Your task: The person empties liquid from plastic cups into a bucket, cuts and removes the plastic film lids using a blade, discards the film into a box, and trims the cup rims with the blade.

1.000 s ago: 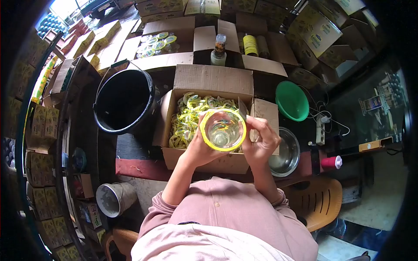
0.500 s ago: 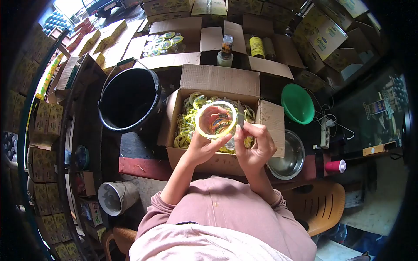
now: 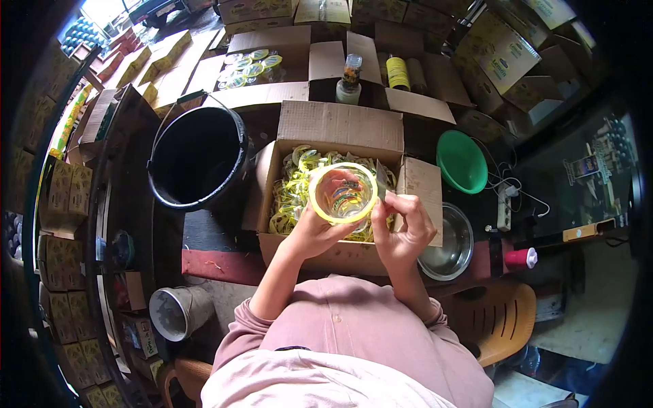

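In my left hand [image 3: 309, 231] is a clear plastic cup [image 3: 343, 216] with a yellow rim and printed markings, its mouth facing up toward me. My right hand [image 3: 406, 228] is close by on the right, thumb and forefinger pinched around a thin, flat greyish piece [image 3: 382, 179] beside the rim. What exactly this piece is cannot be made out. Below both hands stands an open cardboard box [image 3: 342, 126], filled with a tangle of yellow and clear plastic scraps [image 3: 289, 194].
A black bucket [image 3: 155, 180] stands left of the box. To the right are a green bowl [image 3: 462, 162], a metal basin [image 3: 457, 255], a power strip [image 3: 504, 211] and a pink spool [image 3: 520, 258]. Another box behind holds several yellow-rimmed lids [image 3: 253, 69]; a jar [image 3: 348, 92] stands beside it.
The cup has shifted slightly right and its yellow rim shows more plainly. My right hand has moved a little to the right with the thin piece still pinched.
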A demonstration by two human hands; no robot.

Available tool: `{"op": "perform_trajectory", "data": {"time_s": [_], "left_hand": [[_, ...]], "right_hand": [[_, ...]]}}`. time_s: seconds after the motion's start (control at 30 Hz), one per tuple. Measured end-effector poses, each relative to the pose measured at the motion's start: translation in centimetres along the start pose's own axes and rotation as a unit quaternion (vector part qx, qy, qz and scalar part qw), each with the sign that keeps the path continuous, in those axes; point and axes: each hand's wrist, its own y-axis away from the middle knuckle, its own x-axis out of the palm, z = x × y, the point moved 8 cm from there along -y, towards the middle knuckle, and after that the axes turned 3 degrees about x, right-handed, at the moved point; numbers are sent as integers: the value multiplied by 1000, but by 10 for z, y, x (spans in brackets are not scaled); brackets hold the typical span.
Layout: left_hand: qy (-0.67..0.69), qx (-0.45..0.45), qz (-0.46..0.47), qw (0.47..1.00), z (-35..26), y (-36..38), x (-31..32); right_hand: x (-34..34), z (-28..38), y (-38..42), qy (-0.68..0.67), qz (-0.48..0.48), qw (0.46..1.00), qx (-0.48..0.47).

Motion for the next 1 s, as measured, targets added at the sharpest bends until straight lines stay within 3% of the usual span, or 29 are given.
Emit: {"op": "perform_trajectory", "data": {"time_s": [0.17, 0.33, 0.43, 0.73, 1.0], "left_hand": [[18, 2, -4, 1000, 4, -3, 1], [27, 3, -1, 1000, 6, -2, 3], [-95, 0, 28, 995, 6, 3, 6], [-10, 4, 0, 1000, -2, -2, 5], [-40, -7, 11, 999, 7, 1, 5]], "right_hand": [[-9, 0, 1, 21, -37, 999, 12], [-4, 3, 2, 28, -15, 999, 0], [-3, 0, 0, 30, -21, 999, -7], [-7, 0, 3, -10, -28, 1000, 6], [-3, 2, 2, 46, -20, 998, -26]]}}
